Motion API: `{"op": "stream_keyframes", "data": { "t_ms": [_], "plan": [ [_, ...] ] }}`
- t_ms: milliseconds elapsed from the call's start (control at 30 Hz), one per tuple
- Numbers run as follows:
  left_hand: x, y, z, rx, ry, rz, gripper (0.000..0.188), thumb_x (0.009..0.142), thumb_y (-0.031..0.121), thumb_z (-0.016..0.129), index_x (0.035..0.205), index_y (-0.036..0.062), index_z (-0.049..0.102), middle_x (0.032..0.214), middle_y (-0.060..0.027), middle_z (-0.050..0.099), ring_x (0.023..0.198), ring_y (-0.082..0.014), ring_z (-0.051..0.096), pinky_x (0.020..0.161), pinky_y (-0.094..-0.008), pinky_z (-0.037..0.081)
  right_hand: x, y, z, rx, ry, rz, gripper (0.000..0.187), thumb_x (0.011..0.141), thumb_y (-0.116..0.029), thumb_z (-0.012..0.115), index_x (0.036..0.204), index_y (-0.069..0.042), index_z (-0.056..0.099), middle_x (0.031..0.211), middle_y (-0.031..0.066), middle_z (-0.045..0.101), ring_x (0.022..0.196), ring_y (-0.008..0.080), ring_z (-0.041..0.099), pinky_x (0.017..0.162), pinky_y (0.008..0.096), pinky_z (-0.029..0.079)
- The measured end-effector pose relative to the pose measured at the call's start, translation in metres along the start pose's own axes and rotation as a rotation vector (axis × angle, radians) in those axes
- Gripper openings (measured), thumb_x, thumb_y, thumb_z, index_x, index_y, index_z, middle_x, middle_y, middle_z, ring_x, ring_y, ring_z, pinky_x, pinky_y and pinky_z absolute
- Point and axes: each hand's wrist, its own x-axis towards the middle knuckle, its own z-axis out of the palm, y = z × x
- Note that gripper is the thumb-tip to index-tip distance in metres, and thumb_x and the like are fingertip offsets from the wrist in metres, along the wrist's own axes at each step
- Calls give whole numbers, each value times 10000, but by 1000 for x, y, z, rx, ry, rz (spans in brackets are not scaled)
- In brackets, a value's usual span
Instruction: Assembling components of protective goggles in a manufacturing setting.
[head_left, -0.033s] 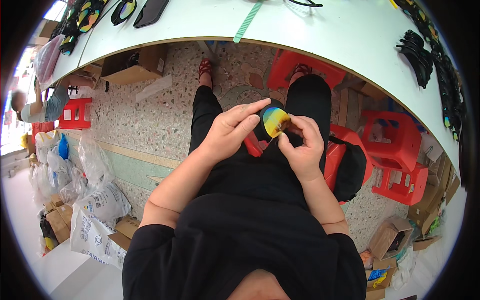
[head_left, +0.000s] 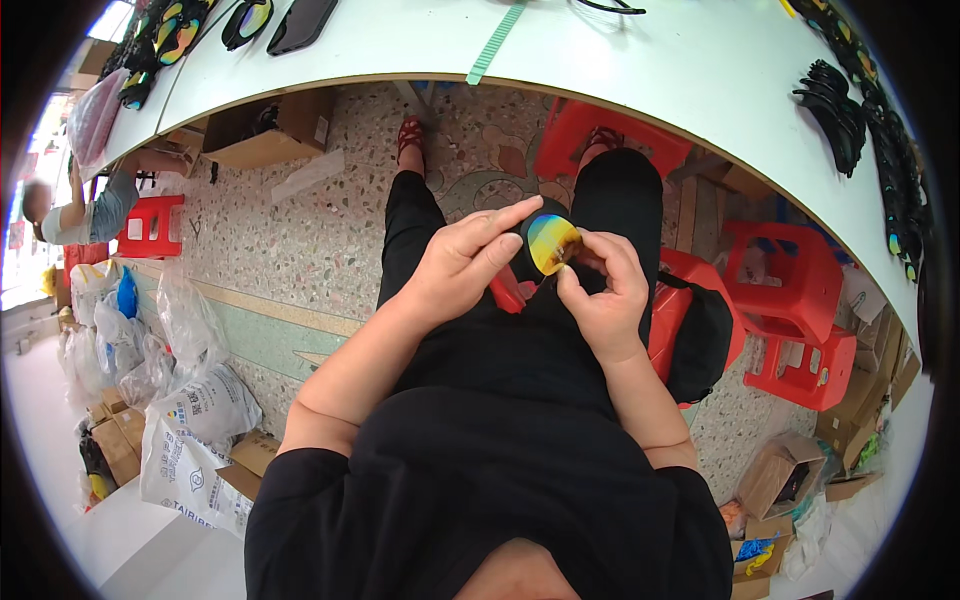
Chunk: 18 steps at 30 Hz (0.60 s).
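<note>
Over my lap, a curved mirrored lens (head_left: 549, 243), yellow shading into blue, is held up between my two hands. My left hand (head_left: 462, 260) is closed at its left side, fingers stretched along a dark edge or backing; whether that is a frame or cloth I cannot tell. My right hand (head_left: 612, 288) pinches the lens's right edge between thumb and fingers. On the white table, goggles (head_left: 246, 24) with a similar mirrored lens lie beside a black phone (head_left: 302, 24). A stack of black frames (head_left: 835, 118) rests at the right.
The white table (head_left: 400, 40) curves ahead, with a green tape strip (head_left: 496, 42) on it. Red stools (head_left: 785, 280) stand at the right. Plastic bags (head_left: 195, 430) and cartons (head_left: 270, 135) lie on the floor. A person (head_left: 95, 210) sits at the far left.
</note>
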Motion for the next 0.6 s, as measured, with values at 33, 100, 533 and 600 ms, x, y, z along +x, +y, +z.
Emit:
{"op": "stream_keyframes", "data": {
  "t_ms": [33,100,533,600],
  "plan": [
    [0,0,0,0,-1,-1,360,1009,127,531,1363,70,565,1120,-64,652,997,-133,622,862,-260,490,-1,1,0,7,-1,19,400,684,32,726,1077,8,652,984,113,636,832,192,634,734,283,534],
    [1,1,-1,32,-15,38,378,993,109,559,1368,60,559,1175,-62,636,1004,-116,620,870,-249,493,-1,0,-2,6,-16,28,400,684,32,727,1076,8,654,983,112,635,837,192,636,736,282,535],
    [29,19,-27,-40,-351,-139,664,697,109,830,1308,85,571,1172,-95,646,1049,-218,647,907,-328,526,2,-5,-2,17,-120,-27,403,691,15,751,1082,11,655,987,128,635,831,199,637,725,282,539],
    [34,24,-29,20,-386,-119,673,691,128,837,1310,86,576,1159,-110,658,1061,-240,647,924,-338,519,2,-4,-1,13,-118,-37,402,692,12,755,1081,12,655,989,129,635,829,198,636,722,282,538]
  ]
}}
